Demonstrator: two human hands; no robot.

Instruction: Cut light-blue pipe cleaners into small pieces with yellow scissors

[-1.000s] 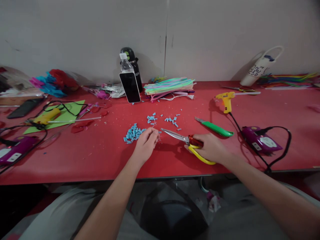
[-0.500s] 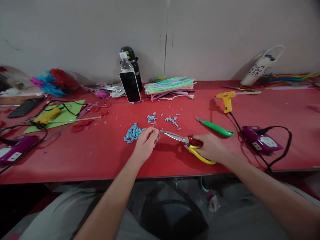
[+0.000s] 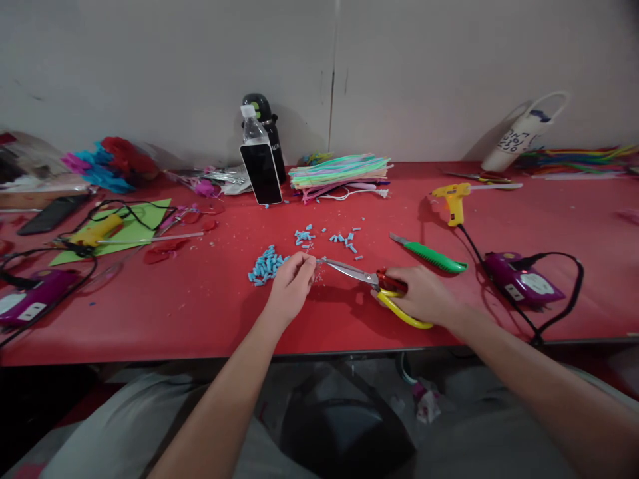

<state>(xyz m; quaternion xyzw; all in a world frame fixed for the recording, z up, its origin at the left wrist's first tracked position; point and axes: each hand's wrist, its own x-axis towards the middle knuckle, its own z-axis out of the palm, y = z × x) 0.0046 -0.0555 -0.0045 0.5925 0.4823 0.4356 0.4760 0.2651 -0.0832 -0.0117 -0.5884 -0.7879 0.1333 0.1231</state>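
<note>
My right hand (image 3: 422, 293) is wrapped round the red and yellow handles of the scissors (image 3: 357, 273), whose blades point left. Close to the blade tips, my left hand (image 3: 294, 278) is closed in a pinch; what its fingers hold is too small to make out. A pile of small blue pieces (image 3: 266, 265) lies just left of my left hand. Behind the hands are two looser groups, one of blue pieces (image 3: 303, 235) and one of paler pieces (image 3: 345, 239). A green cutter (image 3: 434, 257) with its blade out rests behind my right hand.
On the red table (image 3: 174, 319), a phone (image 3: 261, 174) leans against bottles beside a bundle of pastel strips (image 3: 339, 171). A yellow glue gun (image 3: 453, 199) and purple power box (image 3: 522, 279) stand at right. Another glue gun (image 3: 97, 230) lies on green paper at left.
The hands and scissors are almost where they were. A small pale-blue piece now shows by the blade tips. The whole view has shifted very slightly.
</note>
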